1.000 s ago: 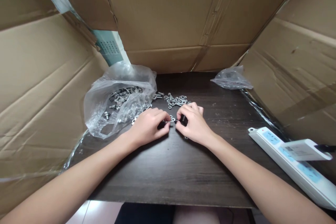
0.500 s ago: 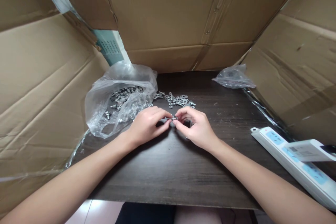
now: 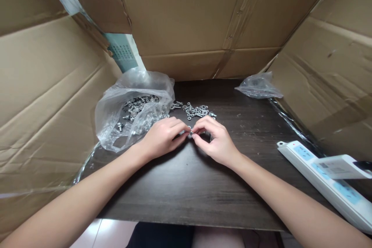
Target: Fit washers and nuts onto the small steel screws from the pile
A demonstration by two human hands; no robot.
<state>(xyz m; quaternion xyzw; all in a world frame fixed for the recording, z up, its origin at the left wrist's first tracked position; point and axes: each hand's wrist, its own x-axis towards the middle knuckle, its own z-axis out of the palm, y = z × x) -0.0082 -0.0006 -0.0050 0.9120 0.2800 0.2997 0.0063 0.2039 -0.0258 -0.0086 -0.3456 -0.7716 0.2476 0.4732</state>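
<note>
My left hand (image 3: 163,136) is closed in a pinch, thumb and forefinger on a small metal bolt (image 3: 191,132). Fingertips of my right hand (image 3: 214,138) pinch at the same bolt from the other side, so most of it is covered. Whether a nut or washer sits on it is too small to tell. Just beyond my fingers lies a loose pile of bolts, nuts and washers (image 3: 200,111). Left of it, a clear plastic bag (image 3: 109,102) lies open, with many bolt assemblies (image 3: 142,104) inside.
A second clear plastic bag (image 3: 258,86) lies at the back right of the dark wooden table (image 3: 186,197). A white power strip (image 3: 319,178) with a plug in it runs along the right edge. Cardboard walls (image 3: 186,11) surround the table on the left, back and right.
My right fingers have shifted slightly left and closed in on the bolt, so less of it shows. Both hands stay otherwise in the same place.
</note>
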